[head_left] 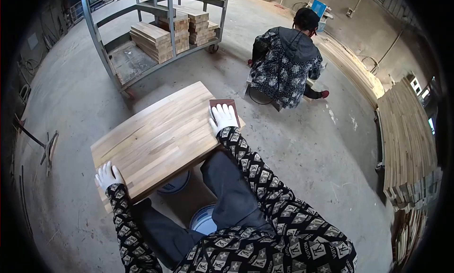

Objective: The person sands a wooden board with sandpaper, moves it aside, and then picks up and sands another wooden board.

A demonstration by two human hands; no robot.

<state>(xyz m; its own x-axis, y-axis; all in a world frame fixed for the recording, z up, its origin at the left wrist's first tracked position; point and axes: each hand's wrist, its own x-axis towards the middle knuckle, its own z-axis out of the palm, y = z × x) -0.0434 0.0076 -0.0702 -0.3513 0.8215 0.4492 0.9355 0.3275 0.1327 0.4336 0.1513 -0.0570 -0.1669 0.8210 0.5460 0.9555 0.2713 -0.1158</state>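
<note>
A wide wooden board point(151, 136), made of glued strips, lies in front of me at knee height. My right hand point(223, 118), in a white glove, holds a sheet of brown sandpaper point(230, 103) down against the board's far right end. Its fingers lie over the sheet, whose underside is hidden. My left hand point(109, 175), also gloved in white, rests on the board's near left end with its fingers stretched out, holding nothing.
Blue buckets point(176, 182) show under the board. Beyond it stands a wheeled metal cart point(142, 69) with stacked wooden pieces point(151, 39). Ahead on the right another person point(286, 60) sits facing away. Board stacks point(406, 140) line the right side; a metal stand point(47, 147) is at left.
</note>
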